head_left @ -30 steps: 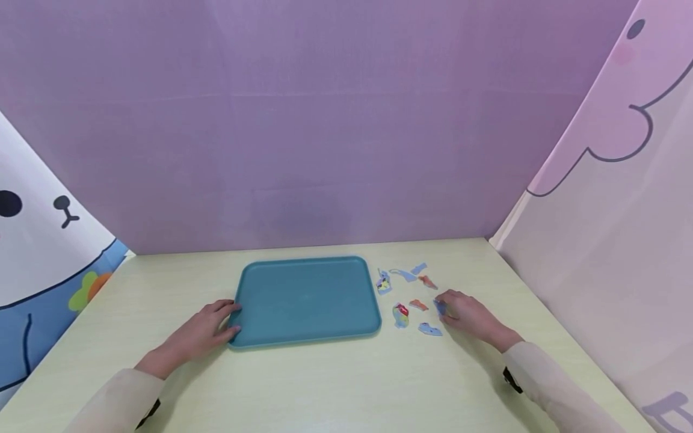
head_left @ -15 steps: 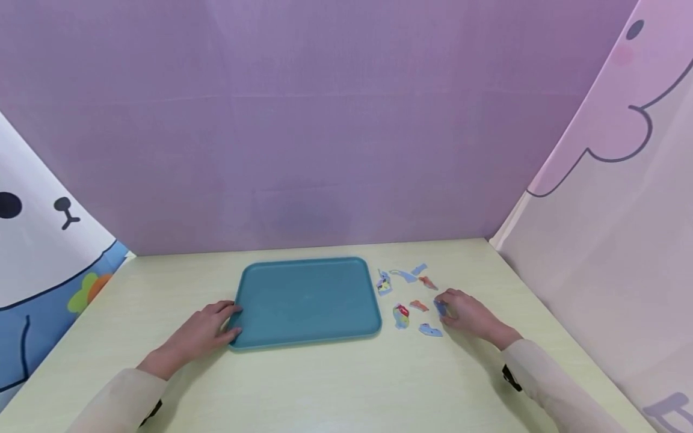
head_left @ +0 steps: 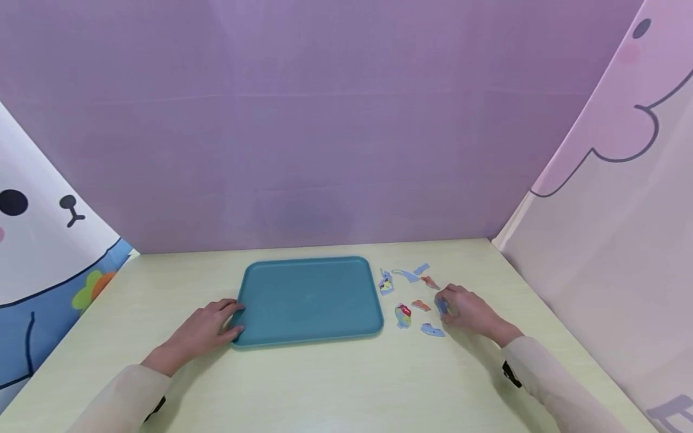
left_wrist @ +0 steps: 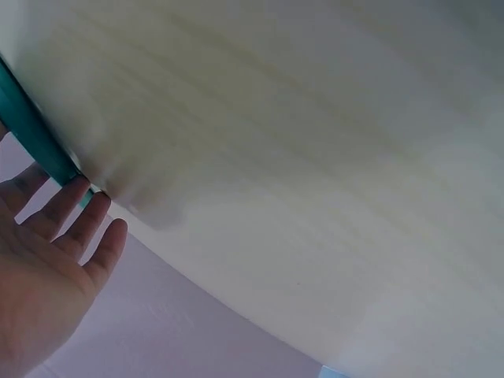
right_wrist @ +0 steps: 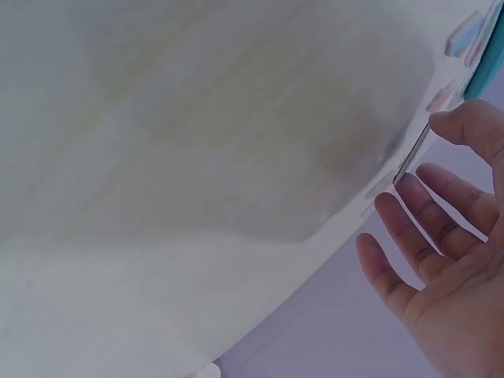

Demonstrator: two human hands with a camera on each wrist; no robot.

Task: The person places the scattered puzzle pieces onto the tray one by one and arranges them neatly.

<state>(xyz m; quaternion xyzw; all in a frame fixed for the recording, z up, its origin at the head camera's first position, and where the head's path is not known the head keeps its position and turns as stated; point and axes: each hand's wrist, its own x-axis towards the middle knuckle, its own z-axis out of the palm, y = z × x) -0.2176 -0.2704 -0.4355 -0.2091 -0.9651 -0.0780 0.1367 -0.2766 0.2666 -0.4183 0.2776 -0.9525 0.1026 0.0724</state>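
Note:
In the head view my left hand (head_left: pixel 197 334) lies at the left end of a teal rectangular tray (head_left: pixel 310 300), thumb and fingertips touching its rim. The left wrist view shows these fingers nearly straight against the tray's edge (left_wrist: pixel 31 130). To the right of the tray, my right hand (head_left: pixel 470 311) pinches a blue puzzle piece (head_left: pixel 441 305) between thumb and fingers. Seen from the right wrist, that piece (right_wrist: pixel 412 153) is tilted up on edge, close over the table. An orange piece (head_left: pixel 421 305) and a light blue piece (head_left: pixel 432 329) lie nearest this hand.
More flat puzzle pieces lie between tray and right hand: a red-and-yellow one (head_left: pixel 403 316), a multicoloured one (head_left: pixel 386 282), a curved blue one (head_left: pixel 407 276), a small blue one (head_left: pixel 421 269) and a reddish one (head_left: pixel 430 282). A purple cloth (head_left: pixel 346 132) hangs behind the pale table (head_left: pixel 325 385).
My right hand's fingers have shifted slightly on the blue puzzle piece, which shows tilted up a little more. The left hand keeps its place at the tray, and the head view has turned slightly.

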